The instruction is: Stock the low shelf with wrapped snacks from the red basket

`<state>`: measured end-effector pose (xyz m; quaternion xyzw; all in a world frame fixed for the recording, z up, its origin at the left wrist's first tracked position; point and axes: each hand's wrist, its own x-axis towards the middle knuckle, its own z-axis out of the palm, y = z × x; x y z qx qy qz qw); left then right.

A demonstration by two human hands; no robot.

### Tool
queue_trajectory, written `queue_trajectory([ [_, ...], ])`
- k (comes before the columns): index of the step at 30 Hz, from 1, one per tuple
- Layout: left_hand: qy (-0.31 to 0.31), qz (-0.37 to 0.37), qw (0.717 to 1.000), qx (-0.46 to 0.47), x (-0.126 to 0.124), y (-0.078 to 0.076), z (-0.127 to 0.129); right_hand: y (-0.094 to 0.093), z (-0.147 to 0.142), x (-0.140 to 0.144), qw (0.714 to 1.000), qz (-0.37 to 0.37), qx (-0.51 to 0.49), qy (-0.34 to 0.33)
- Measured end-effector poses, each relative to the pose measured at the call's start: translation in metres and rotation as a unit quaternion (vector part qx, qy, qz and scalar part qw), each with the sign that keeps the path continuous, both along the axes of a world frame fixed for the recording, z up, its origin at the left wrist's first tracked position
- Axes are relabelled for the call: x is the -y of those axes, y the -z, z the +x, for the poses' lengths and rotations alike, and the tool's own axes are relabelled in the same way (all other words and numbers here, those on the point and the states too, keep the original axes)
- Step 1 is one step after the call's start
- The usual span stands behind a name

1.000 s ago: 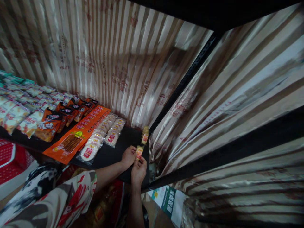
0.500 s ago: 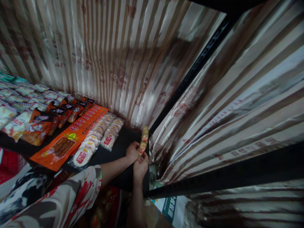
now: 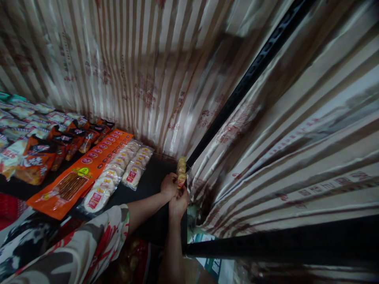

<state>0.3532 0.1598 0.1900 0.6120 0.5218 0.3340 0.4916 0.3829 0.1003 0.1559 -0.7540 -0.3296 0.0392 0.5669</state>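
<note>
"So, what is on the left end of the black shelf [image 3: 155,175]?"

"White snack bags [image 3: 22,112], then orange-and-black bags [image 3: 35,159]. Next comes a big flat orange pack [image 3: 74,183], lying from the front edge to the back edge."

"And next to that?"

"A long row of white round snacks [image 3: 97,194], then a shorter row [image 3: 133,173] nearer the back edge."

"What about the hands?"

"The left hand [image 3: 169,185] pinches a small yellow packet [image 3: 181,181] from its left side. The right hand [image 3: 179,202] has its fingers closed on the near end."

"Where is that packet?"

"By the right edge, just past the fingertips. Its long way points to the back right corner, in line with more yellow packets [image 3: 181,162]. I can't tell if they touch."

"Which hand is nearer?"

"Both are on it. The left one reaches a bit farther back."
</note>
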Motion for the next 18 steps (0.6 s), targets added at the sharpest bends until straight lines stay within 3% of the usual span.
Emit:
queue_trajectory([
  [18,0.013,0.021,0.997,-0.069,-0.007,0.0027,-0.0008,0.0062,0.007,-0.0076,0.998,-0.023,0.051,0.018],
])
